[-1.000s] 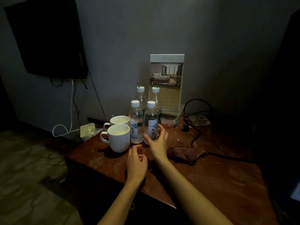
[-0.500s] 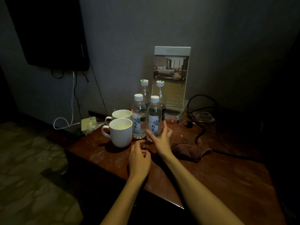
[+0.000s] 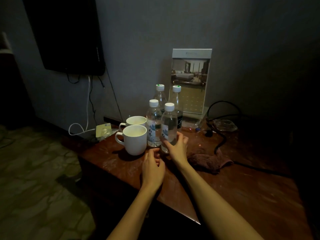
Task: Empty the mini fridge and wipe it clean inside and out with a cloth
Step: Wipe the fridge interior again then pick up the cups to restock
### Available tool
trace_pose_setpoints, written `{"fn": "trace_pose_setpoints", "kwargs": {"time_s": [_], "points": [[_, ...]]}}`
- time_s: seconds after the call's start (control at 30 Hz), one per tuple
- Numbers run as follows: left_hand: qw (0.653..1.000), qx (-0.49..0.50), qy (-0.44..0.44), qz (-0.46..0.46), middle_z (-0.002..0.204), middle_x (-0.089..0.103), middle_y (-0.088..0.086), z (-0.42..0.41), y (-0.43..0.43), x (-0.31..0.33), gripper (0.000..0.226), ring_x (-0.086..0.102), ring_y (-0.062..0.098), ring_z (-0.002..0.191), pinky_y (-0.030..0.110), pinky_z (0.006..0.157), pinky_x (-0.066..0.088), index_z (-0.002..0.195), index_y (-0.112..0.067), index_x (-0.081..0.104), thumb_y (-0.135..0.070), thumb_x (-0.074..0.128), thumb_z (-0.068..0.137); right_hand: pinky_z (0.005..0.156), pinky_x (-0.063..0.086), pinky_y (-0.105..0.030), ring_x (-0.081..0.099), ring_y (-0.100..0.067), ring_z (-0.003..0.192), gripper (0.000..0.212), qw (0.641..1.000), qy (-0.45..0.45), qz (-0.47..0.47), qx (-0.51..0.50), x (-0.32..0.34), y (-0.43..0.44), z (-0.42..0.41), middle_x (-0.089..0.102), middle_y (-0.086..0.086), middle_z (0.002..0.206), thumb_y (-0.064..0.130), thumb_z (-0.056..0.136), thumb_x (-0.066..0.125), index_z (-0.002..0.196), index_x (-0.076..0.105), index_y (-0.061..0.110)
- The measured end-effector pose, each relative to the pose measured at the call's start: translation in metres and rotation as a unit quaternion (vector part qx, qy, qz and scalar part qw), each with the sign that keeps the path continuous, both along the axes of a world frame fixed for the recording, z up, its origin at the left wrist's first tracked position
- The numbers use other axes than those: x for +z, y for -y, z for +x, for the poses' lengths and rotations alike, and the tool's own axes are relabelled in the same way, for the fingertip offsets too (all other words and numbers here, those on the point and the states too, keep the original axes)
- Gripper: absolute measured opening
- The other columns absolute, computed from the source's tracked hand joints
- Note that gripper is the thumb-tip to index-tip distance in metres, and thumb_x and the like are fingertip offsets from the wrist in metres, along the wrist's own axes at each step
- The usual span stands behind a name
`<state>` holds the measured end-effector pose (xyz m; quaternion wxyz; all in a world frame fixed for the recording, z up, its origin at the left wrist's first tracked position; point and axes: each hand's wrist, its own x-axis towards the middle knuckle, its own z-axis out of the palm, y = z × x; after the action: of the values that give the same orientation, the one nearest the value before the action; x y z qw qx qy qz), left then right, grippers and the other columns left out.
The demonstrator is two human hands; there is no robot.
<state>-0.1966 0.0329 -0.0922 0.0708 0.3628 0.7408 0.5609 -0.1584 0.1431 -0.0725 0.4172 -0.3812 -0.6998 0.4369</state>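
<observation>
1. The right hand (image 3: 176,149) curls its fingers round the lower body of the nearest clear plastic water bottle with a white cap (image 3: 168,125), which is upright.
2. The left hand (image 3: 152,168) hovers just beside it, fingers loosely bent, holding nothing.
3. The crumpled brown cloth (image 3: 207,161) lies on the reddish-brown wooden table (image 3: 251,187), just right of the right hand.
</observation>
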Motion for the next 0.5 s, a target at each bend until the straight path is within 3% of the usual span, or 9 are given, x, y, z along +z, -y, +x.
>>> {"fn": "trace_pose_setpoints", "kwargs": {"time_s": [0.07,0.23,0.4,0.5], "points": [[1.000,-0.001,0.003,0.004,0.120,0.057,0.005,0.000,0.000,-0.001,0.035,0.060,0.011,0.083,0.022,0.073,0.048,0.122,-0.016,0.054,-0.003,0.050,0.090,0.094,0.040,-0.029,0.043,-0.014,0.111,0.065,0.999,-0.039,-0.012,0.018,0.000,0.001,0.001,0.035,-0.001,0.126,0.033,0.081,0.076,0.131,0.040,0.014],[1.000,-0.001,0.017,0.008,0.122,0.056,0.004,-0.001,0.000,0.000,0.037,0.060,0.008,0.085,0.025,0.077,0.051,0.124,-0.018,0.053,-0.002,0.050,0.090,0.094,0.050,-0.039,0.059,-0.021,0.111,0.056,0.991,-0.094,-0.067,0.073,0.001,0.004,0.003,0.059,-0.006,0.121,0.024,0.085,0.072,0.130,0.039,0.014],[0.999,0.001,0.034,0.031,0.124,0.051,0.000,0.001,0.003,0.004,0.036,0.059,0.004,0.087,0.021,0.074,0.052,0.127,-0.017,0.051,-0.004,0.053,0.093,0.080,0.051,-0.020,0.061,-0.007,0.099,0.046,0.982,-0.109,-0.073,0.137,0.002,0.013,0.010,0.060,0.004,0.112,0.022,0.089,0.067,0.128,0.043,0.015],[0.997,0.011,0.056,0.049,0.125,0.050,0.002,-0.001,0.003,0.004,0.031,0.061,0.010,0.094,0.033,0.082,0.056,0.127,-0.017,0.053,-0.016,0.053,0.096,0.080,0.055,-0.025,0.064,-0.017,0.103,0.044,0.965,-0.159,-0.125,0.170,0.004,0.020,0.012,0.062,-0.004,0.116,0.026,0.091,0.062,0.130,0.046,0.013]]}}
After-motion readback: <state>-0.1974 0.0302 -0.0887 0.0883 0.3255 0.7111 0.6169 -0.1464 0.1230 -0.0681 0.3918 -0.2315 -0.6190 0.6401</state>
